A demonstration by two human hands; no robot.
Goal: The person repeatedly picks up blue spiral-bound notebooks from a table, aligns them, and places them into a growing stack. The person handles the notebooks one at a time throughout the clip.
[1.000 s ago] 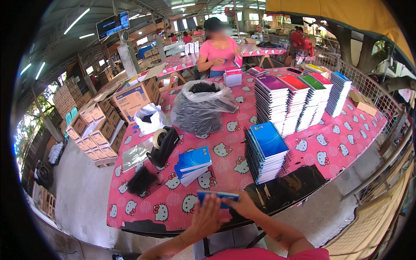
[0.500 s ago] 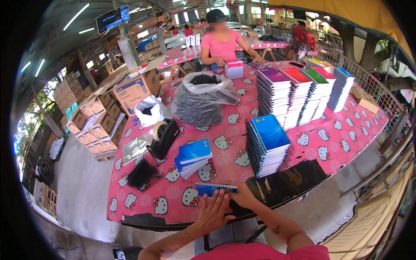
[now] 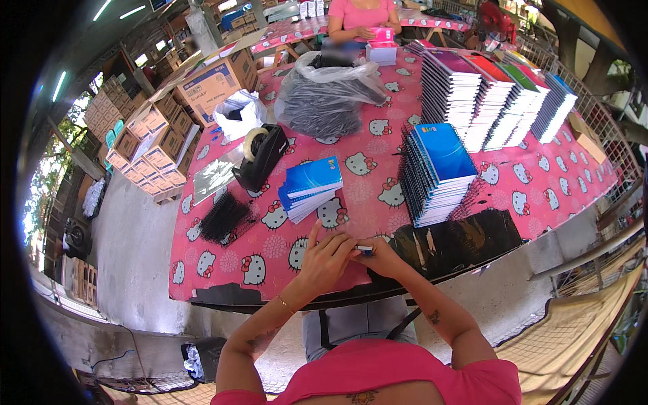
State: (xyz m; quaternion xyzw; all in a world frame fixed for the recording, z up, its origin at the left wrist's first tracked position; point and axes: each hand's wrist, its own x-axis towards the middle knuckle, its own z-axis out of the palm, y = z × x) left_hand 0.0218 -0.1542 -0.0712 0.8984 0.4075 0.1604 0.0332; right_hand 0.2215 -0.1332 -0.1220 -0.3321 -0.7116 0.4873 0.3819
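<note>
Close to the table's front edge, both my hands meet around a small blue notebook [image 3: 364, 250]; only a short end of it shows, the rest covered by fingers. My left hand [image 3: 327, 260] is closed over its left part, with the index finger raised. Gripping the other end is my right hand [image 3: 380, 258], fingers wrapped round it. Just beyond lies a fanned pile of blue booklets [image 3: 314, 177]. To the right stands a tall stack of blue spiral notebooks [image 3: 442, 152]. Left of the booklets is a heap of black binding coils [image 3: 226, 219].
A black tape dispenser [image 3: 262, 162] and a clear bag of black coils [image 3: 327, 101] stand farther back. Purple, red and green notebook stacks [image 3: 452, 88] rise at the back right. A black patch [image 3: 466, 246] covers the front edge. Across the table, a person [image 3: 361, 20] handles pink notebooks.
My view has tilted down. The notebook, earlier showing its blue cover and coil, is now mostly hidden between my hands, and my left fingers have moved from lying flat to bending over it.
</note>
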